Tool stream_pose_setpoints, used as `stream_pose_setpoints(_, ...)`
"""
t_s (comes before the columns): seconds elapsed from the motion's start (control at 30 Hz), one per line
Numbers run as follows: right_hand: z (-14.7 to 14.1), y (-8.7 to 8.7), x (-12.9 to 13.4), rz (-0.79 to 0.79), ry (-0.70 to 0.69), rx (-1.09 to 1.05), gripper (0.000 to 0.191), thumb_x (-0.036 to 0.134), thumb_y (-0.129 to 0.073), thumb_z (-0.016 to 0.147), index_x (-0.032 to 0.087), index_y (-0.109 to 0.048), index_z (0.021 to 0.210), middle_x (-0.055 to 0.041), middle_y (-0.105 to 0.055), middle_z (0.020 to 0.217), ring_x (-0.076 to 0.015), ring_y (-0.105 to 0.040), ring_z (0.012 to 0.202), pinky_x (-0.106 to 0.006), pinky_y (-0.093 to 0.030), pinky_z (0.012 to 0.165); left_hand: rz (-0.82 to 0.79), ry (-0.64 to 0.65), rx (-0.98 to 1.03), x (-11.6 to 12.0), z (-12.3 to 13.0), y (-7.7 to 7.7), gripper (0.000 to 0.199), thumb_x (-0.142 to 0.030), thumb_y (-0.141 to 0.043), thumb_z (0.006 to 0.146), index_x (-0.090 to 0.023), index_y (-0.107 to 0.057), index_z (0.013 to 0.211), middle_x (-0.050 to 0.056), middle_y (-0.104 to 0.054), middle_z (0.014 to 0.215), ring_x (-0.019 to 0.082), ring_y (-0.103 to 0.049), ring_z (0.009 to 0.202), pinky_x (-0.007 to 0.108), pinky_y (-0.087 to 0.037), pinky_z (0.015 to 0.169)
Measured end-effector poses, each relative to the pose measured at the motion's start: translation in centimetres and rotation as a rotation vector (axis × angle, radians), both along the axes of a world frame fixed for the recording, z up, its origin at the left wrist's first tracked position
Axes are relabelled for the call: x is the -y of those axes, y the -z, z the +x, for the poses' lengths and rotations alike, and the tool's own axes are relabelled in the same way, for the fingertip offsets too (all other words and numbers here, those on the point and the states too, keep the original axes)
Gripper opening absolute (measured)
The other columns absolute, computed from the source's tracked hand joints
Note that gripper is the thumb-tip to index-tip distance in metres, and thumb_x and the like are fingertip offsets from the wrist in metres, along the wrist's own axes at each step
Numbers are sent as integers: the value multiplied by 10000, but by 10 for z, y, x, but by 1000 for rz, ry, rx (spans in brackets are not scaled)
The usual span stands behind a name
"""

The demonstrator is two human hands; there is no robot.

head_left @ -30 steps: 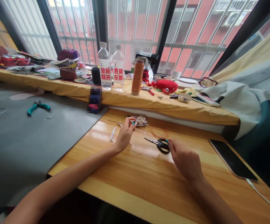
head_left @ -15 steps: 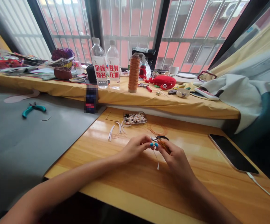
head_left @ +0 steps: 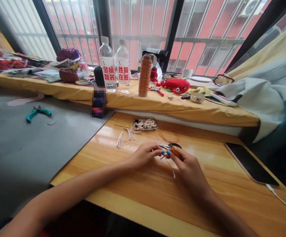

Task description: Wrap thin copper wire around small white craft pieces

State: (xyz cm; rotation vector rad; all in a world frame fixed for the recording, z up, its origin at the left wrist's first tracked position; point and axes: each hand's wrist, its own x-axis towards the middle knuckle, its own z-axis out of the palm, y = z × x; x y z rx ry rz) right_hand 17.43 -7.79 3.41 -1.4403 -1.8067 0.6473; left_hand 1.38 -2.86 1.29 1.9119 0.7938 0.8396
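Observation:
My left hand (head_left: 147, 153) and my right hand (head_left: 183, 162) meet over the wooden table, fingertips pinched together around a small white cord piece. One thin white strand (head_left: 172, 171) hangs from between them toward the tabletop. Against my right palm lies a bundle of orange-brown thread (head_left: 176, 153). Scissors with black handles (head_left: 174, 145) rest just behind the fingers. Farther back, orange thread (head_left: 169, 135) is loosely coiled, and a clear tray (head_left: 145, 129) holds small white and dark pieces. White strips (head_left: 119, 139) lie left of the tray.
A phone (head_left: 251, 164) with a white cable lies at the right. Teal pliers (head_left: 38, 113) are on the grey mat at the left. Along the cloth-covered sill stand two bottles (head_left: 107, 70), an orange thread spool (head_left: 144, 77) and a red plush item (head_left: 176, 85).
The view has shifted slightly, so most things appear a little farther right. The hanging white strand now slants more to the right. Both hands stay pinched together.

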Motion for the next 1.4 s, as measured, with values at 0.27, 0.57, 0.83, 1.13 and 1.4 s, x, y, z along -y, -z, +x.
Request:
stream_pose_setpoints(0.27,10,1,-6,-80,82,-155,286,423,-476,727,163,-569,799,-23,-607,742,-120,-513,594,-215,-363,494,-109,88,-5,-1,-1,0,218,-300,-514,722,-132,-603,829,34,-599,816,111,-509,744,200,-376,674)
stream_pose_setpoints(0.57,-1,-6,0,-362,-1,-311,310,412,-532,685,153,-527,854,76,-418,451,-29,-273,321,-181,-197,331,-266,66,71,-3,0,1,187,-297,-546,685,-124,-585,744,8,-569,700,98,-488,663,195,-351,610)
stream_pose_setpoints(0.83,6,-12,-3,-713,-239,-545,265,357,-567,674,117,-555,783,-13,-594,611,25,-191,289,-186,-65,324,-634,365,207,-16,-16,-10,209,-289,-639,610,-117,-538,673,-18,-533,638,74,-464,627,194,-327,630)
stream_pose_setpoints(1.13,15,-13,0,-822,-425,-550,240,338,-544,715,110,-555,788,-18,-591,577,10,-189,333,-187,-53,340,-690,534,222,-24,-25,-6,199,-251,-654,609,-112,-530,680,-20,-517,620,60,-442,590,188,-318,600)
stream_pose_setpoints(1.4,12,-17,-3,-565,-212,-508,320,429,-562,669,125,-550,767,-47,-614,692,-10,-182,362,-204,-69,352,-423,118,106,-19,-16,-10,324,-450,-464,723,-134,-465,650,-31,-477,533,53,-396,461,181,-285,466)
